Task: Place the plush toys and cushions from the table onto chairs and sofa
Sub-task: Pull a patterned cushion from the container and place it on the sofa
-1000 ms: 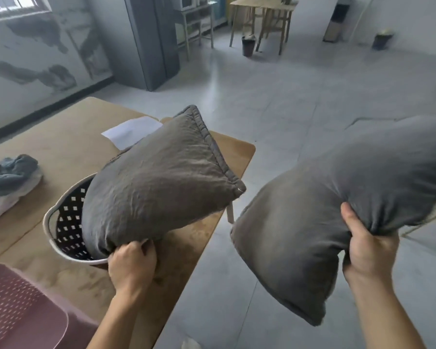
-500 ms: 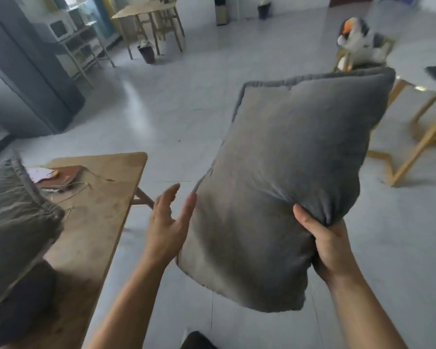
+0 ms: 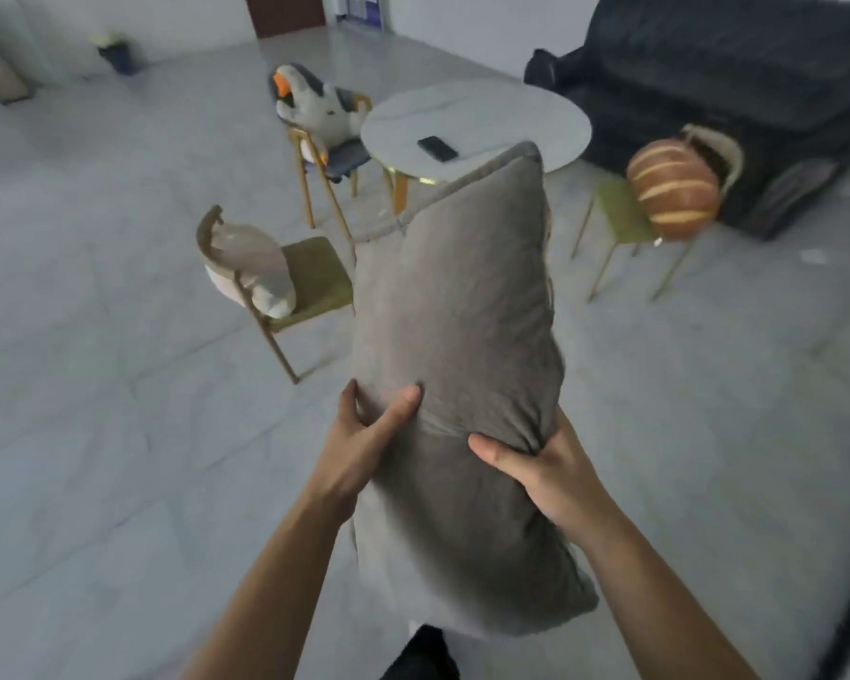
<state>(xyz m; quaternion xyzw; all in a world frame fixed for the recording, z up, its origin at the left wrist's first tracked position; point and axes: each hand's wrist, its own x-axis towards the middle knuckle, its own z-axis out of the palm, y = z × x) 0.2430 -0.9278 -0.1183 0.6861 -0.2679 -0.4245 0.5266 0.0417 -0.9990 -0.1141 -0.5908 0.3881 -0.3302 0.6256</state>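
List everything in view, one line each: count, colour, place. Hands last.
grey cushion: one, grey, held up mid-frame above the floor.
chairs: three, tan frames, around the round table.
plush toy: one, grey-white with an orange beak, on the far chair.
pale cushion: one, cream, on the left chair.
striped cushion: one, orange with pale stripes, on the right chair.
round table: one, white top, between the chairs.
phone: one, black, on the round table.
sofa: one, black, top right.
bin: one, dark, far left by the wall.
hands: two, bare; left hand and right hand each grip a side of the grey cushion.
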